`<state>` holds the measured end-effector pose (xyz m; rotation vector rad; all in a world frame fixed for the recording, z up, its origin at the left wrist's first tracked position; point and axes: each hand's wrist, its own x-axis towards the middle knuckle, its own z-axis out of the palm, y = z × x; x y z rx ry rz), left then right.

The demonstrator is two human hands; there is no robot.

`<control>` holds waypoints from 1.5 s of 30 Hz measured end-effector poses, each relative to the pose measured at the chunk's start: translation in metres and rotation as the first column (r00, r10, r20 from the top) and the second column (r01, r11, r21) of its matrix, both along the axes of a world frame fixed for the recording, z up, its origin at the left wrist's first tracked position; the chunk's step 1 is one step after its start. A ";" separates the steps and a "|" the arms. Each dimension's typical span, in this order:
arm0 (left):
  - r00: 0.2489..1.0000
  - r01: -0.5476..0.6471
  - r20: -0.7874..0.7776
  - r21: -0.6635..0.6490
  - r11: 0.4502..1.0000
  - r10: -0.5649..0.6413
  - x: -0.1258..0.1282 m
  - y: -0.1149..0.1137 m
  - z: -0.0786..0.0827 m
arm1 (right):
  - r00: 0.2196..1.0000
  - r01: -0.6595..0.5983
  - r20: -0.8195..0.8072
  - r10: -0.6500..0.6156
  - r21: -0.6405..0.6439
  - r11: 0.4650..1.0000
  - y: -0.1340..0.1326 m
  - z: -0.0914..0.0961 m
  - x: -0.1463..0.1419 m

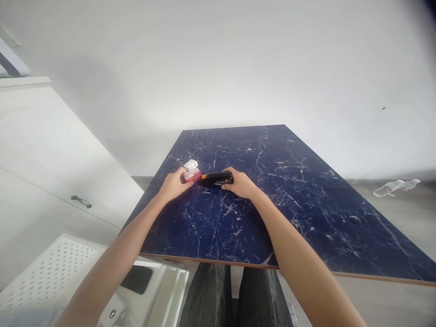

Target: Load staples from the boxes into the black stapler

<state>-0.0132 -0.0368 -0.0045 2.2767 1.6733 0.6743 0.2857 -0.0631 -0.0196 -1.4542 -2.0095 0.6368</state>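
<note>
Stapler [217, 178] is lying at the far left of the table [289, 213], the right hand [241, 184] gripping it while the left hand [173, 184] is pinching the red box [193, 176] beside it, both seemingly being steadied, needing a firm hold.

Marbled table [289, 190] bears a stapler [216, 178], red box [193, 176] and — seemingly — white box [190, 164].

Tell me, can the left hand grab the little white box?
Probably yes. The left hand is already at the red box, and the white box sits just behind that, uncovered on the blue table. The right hand grips the black stapler, out of the way.
</note>
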 end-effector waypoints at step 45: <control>0.994 -0.055 -0.084 0.222 0.974 0.075 0.022 0.036 -0.006 | 1.000 0.012 0.002 -0.012 -0.067 0.998 -0.010 -0.001 0.055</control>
